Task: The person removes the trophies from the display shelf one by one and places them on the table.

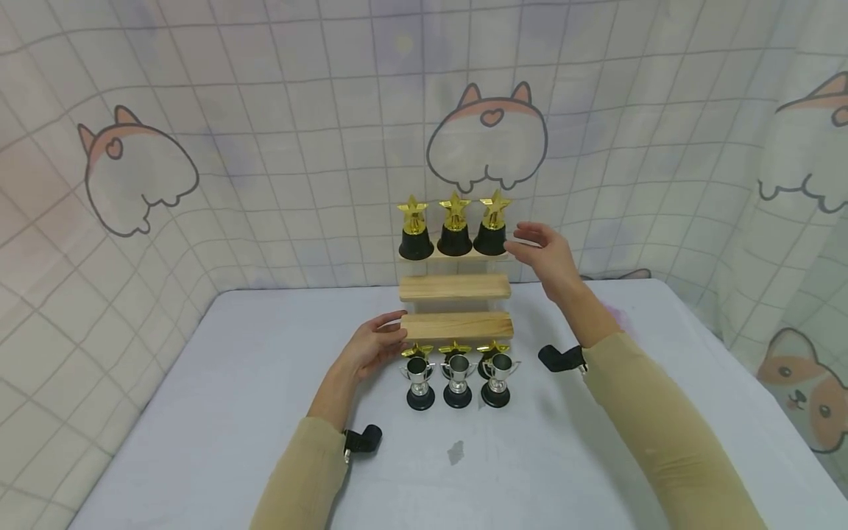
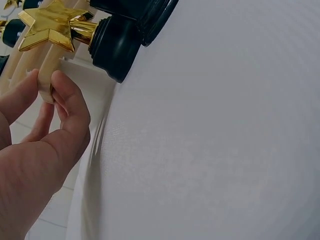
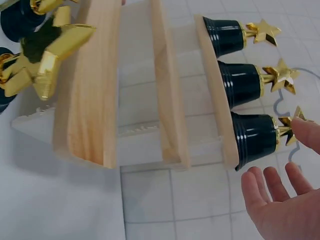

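left hand (image 1: 372,346) pinching the tiered wooden stand (image 1: 456,287) at its lowest plank (image 1: 457,325); one tug could topple the gold star trophies (image 1: 454,238) up top! right hand (image 1: 548,258), grip loose, holding nothing, hovers by the rightmost trophy (image 1: 490,238); a knock might tip it.

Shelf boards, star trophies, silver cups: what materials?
Shelf boards: wood, smooth, pale; grain shows. Star trophies: probably plastic, given evenly glossy black bases; the mirrorlike gold stars look plated. Silver cups: shiny, bright highlights; metal or coated plastic, can't tell.
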Demonstrator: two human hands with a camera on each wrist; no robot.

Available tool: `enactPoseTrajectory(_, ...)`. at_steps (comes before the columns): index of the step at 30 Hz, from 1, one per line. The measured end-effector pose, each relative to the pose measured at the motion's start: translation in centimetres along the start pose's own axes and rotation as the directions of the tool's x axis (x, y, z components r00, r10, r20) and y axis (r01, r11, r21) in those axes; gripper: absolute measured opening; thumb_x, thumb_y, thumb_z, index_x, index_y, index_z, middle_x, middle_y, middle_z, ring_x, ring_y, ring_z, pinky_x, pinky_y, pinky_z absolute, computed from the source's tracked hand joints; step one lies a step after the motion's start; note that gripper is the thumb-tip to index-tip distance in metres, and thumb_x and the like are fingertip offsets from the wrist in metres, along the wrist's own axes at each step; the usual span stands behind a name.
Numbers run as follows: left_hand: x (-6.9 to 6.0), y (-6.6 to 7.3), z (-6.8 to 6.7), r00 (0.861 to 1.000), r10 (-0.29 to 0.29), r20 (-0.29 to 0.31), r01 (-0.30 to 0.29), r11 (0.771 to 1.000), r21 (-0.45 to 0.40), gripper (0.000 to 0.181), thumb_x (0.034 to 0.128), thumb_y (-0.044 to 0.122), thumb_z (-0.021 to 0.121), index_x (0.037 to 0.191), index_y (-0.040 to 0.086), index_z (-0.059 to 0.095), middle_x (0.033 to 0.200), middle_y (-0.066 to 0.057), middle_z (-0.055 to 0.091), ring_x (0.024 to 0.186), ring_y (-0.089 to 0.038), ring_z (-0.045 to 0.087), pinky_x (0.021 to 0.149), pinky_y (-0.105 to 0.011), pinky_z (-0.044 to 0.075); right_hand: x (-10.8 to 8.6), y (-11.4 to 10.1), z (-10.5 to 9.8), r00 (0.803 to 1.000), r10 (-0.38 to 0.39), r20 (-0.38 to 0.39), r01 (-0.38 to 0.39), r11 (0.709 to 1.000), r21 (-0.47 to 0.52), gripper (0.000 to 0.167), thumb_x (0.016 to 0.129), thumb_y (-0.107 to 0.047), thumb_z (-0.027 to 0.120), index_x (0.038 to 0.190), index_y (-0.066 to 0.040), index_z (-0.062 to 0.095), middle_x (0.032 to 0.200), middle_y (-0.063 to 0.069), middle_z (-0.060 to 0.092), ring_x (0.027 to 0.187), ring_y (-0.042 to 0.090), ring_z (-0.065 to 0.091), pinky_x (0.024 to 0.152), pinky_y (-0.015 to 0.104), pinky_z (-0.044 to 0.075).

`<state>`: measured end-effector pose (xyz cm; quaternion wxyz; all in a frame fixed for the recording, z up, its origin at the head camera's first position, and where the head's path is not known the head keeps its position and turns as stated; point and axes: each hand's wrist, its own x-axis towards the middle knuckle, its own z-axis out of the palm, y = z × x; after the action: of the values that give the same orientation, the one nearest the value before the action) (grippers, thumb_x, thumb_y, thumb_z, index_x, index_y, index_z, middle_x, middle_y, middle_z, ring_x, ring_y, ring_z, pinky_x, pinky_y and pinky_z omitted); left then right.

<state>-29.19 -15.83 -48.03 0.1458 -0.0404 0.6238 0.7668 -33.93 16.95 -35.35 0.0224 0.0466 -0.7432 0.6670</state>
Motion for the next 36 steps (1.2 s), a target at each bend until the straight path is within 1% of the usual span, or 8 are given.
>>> enactPoseTrajectory(7, -0.2, 0.1, -0.2, 1.000, 0.008, 0.015, -0.008, 1.000, -0.018, 0.055, 0.0982, -0.006, 0.062, 0.151, 0.001, 0.047, 0.137, -0.022, 0.052, 0.110, -0.028, 0.061, 0.087, -0.031, 0.060, 1.5, -0.3, 0.5, 1.000, 0.009, -0.009, -0.010, 0.998, -0.056, 0.064, 0.098, -0.022, 0.073, 0.152, -0.005, 0.045, 0.152, 0.015, 0.047, 0.138, 0.031, 0.044, 0.115, 0.044, 0.040)
enactPoseTrajectory(16, -0.3, -0.1, -0.3, 1.000, 0.006, 0.021, -0.006, 1.000, -0.018, 0.056, 0.0987, -0.005, 0.062, 0.152, 0.002, 0.046, 0.139, -0.022, 0.050, 0.114, -0.029, 0.060, 0.088, -0.032, 0.060, 2.9, -0.2, 1.9, 1.000, 0.009, -0.014, -0.010, 1.000, -0.029, 0.063, 0.097, -0.019, 0.074, 0.153, -0.008, 0.046, 0.154, 0.012, 0.045, 0.141, 0.029, 0.043, 0.117, 0.043, 0.037)
enactPoseTrajectory(24, -0.3, 0.0, -0.3, 1.000, 0.006, 0.026, -0.006, 1.000, -0.015, 0.056, 0.0983, -0.005, 0.063, 0.152, 0.002, 0.046, 0.140, -0.023, 0.051, 0.115, -0.030, 0.060, 0.090, -0.034, 0.060, 3.5, 0.0, 2.6, 0.999, 0.039, -0.019, -0.040, 0.998, -0.053, 0.064, 0.097, -0.020, 0.074, 0.153, -0.010, 0.045, 0.156, 0.011, 0.044, 0.142, 0.027, 0.042, 0.117, 0.042, 0.038)
enactPoseTrajectory(29, -0.3, 0.0, -0.1, 1.000, 0.009, 0.029, -0.008, 1.000, -0.021, 0.057, 0.0977, -0.006, 0.063, 0.151, 0.002, 0.046, 0.139, -0.023, 0.051, 0.112, -0.029, 0.061, 0.088, -0.032, 0.060, 3.9, 0.2, 2.9, 0.998, 0.049, -0.031, -0.051, 0.996, -0.071, 0.066, 0.097, -0.021, 0.075, 0.154, -0.010, 0.044, 0.155, 0.011, 0.044, 0.142, 0.027, 0.041, 0.116, 0.042, 0.039)
enactPoseTrajectory(32, -0.2, -0.1, -0.1, 1.000, 0.009, 0.028, -0.008, 1.000, -0.023, 0.056, 0.0978, -0.006, 0.062, 0.151, 0.002, 0.047, 0.138, -0.022, 0.051, 0.111, -0.027, 0.061, 0.087, -0.031, 0.060, 4.1, 0.3, 3.0, 0.998, 0.052, -0.042, -0.055, 0.995, -0.081, 0.066, 0.097, -0.022, 0.074, 0.155, -0.011, 0.044, 0.154, 0.012, 0.044, 0.142, 0.028, 0.040, 0.115, 0.042, 0.040)
enactPoseTrajectory(36, -0.1, -0.1, -0.1, 0.999, 0.014, 0.033, -0.013, 0.999, -0.034, 0.056, 0.0983, -0.007, 0.062, 0.151, 0.001, 0.046, 0.138, -0.023, 0.051, 0.111, -0.028, 0.061, 0.088, -0.032, 0.060, 4.1, 0.3, 3.0, 0.997, 0.046, -0.054, -0.051, 0.994, -0.094, 0.064, 0.098, -0.023, 0.074, 0.154, -0.011, 0.045, 0.153, 0.012, 0.046, 0.141, 0.027, 0.041, 0.115, 0.042, 0.040)
